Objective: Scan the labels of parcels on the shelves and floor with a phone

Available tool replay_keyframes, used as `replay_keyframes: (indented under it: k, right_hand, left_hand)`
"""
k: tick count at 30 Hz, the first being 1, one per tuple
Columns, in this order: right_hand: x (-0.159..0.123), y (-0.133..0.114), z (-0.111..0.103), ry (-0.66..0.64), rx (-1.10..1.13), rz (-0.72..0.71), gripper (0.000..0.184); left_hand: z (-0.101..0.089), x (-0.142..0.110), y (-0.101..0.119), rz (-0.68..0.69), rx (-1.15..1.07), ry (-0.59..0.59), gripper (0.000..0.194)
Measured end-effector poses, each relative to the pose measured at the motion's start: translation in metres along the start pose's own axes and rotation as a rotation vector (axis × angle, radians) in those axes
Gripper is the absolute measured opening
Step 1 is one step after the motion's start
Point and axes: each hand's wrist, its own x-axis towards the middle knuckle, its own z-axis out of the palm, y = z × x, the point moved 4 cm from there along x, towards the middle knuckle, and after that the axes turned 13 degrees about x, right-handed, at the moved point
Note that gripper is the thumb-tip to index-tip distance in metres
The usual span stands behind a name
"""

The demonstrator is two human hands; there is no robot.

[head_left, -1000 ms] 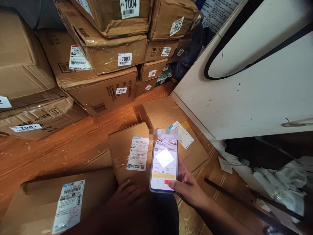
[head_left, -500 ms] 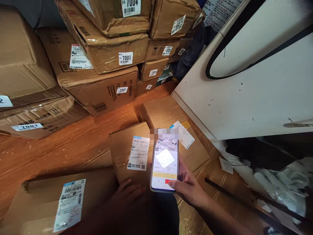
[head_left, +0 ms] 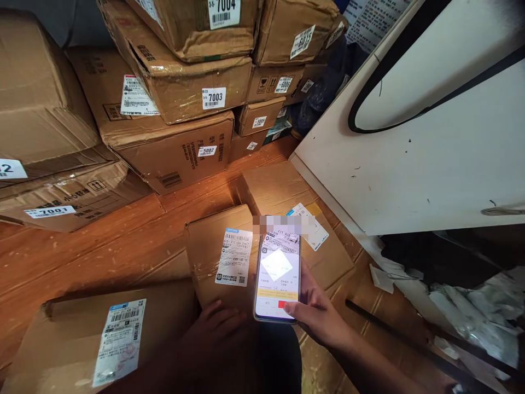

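Note:
My right hand is closed around a smartphone, its thumb at a red button low on the lit screen. A label picture and a white bright diamond show on that screen. Behind the phone lies a small cardboard box with a shipping label on top. On the near part of this box rests my left hand, in shadow, fingers laid out and holding nothing. Another labelled carton sits behind the phone to the right. At the lower left is a larger carton with its own label.
Stacked cartons with number stickers stand at the back, among them box 7003 and box 5002. A white panel with black trim rises on the right. Crumpled white plastic lies beneath it. The floor is wooden boards.
The whole view has shifted slightly, so everything appears a little further right. Both hands keep their places, the right on the phone with its thumb at the red button.

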Motion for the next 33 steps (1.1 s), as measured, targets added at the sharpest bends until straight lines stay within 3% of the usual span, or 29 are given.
replay_keyframes:
  k: [6,14,33]
  right_hand:
    - [0.0022,0.0003,-0.0002,-0.015,0.015,-0.009,0.064]
    - [0.0021,-0.0006,-0.0004,0.029,-0.004,-0.003,0.073]
    - [0.0012,0.0,-0.0008,0.017,0.015,-0.004,0.069]
  left_hand:
    - [-0.0014,0.0,0.001,0.011,0.026,-0.011,0.023]
    - [0.0019,-0.0025,0.0006,0.032,0.03,-0.075,0.027]
    - [0.0008,-0.0035,0.0011,0.022,0.051,-0.057,0.025]
